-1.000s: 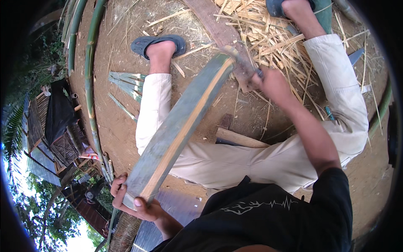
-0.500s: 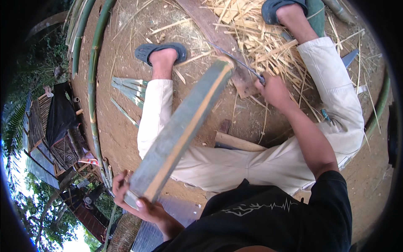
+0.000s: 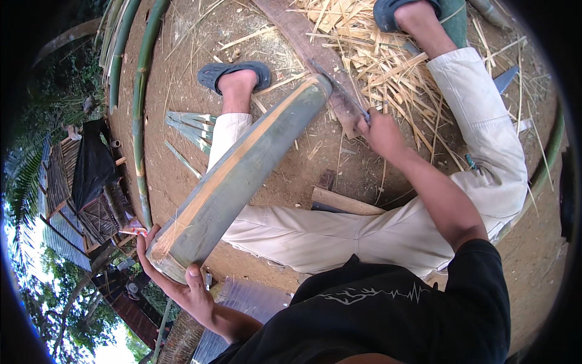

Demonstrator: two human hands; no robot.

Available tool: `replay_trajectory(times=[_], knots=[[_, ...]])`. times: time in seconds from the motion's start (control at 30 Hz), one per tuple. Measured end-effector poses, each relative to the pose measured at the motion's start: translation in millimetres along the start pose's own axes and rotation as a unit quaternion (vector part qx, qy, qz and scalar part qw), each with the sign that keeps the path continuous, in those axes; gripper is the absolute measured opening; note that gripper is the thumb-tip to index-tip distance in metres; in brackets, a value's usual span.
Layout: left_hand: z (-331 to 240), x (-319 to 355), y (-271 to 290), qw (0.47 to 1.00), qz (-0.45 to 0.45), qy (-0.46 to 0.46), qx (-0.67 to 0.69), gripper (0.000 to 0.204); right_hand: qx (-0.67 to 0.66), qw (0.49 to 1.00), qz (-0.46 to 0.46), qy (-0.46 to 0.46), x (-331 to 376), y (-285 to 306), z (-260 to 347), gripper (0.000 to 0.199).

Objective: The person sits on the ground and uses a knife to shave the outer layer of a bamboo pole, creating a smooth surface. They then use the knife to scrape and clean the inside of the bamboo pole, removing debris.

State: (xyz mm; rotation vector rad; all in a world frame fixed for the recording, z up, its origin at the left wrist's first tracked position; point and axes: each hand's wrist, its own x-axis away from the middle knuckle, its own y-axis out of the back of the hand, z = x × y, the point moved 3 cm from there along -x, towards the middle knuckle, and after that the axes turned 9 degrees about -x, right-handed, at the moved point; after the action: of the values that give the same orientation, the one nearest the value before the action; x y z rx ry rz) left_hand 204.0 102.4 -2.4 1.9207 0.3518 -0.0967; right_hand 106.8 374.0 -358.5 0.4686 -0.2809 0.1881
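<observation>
A thick green bamboo section (image 3: pixel 245 173) slants across in front of me, with a pale stripe of bared wood along its upper side. My left hand (image 3: pixel 197 298) grips its near end from beneath, thumb against the rim and fingers along the outer side. In my right hand (image 3: pixel 386 136) is the handle of a long, thin-bladed knife (image 3: pixel 344 92). The blade lies beside the bamboo's far end; I cannot tell whether it touches. Below that far end is a brown wooden plank (image 3: pixel 291 27) on the ground.
Pale bamboo shavings (image 3: pixel 379 54) are heaped beyond my right hand. Long green bamboo poles (image 3: pixel 140 91) run along the left, with split green pieces (image 3: pixel 191 128) near my left leg. A short wood block (image 3: pixel 345 201) lies between my legs. A blue pointed piece (image 3: pixel 506 80) is at the right.
The bamboo has been rolled, so its bared stripe now faces up and left. Its near end has shifted left and up. My left hand has changed its hold; the knife has moved slightly left.
</observation>
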Motion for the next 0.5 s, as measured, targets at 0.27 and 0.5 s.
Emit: replay_trajectory(times=[0.27, 0.5], knots=[[17.0, -3.8, -11.3, 0.998, -0.048, 0.006, -0.037, 0.085, -0.032, 0.998, 0.059, -0.014, 2.5, -10.7, 13.7, 0.036], [38.3, 7.8, -16.1, 0.998, -0.055, 0.014, -0.037, 0.074, 0.015, 0.998, 0.039, 0.047, 13.5, -7.7, 15.3, 0.030]])
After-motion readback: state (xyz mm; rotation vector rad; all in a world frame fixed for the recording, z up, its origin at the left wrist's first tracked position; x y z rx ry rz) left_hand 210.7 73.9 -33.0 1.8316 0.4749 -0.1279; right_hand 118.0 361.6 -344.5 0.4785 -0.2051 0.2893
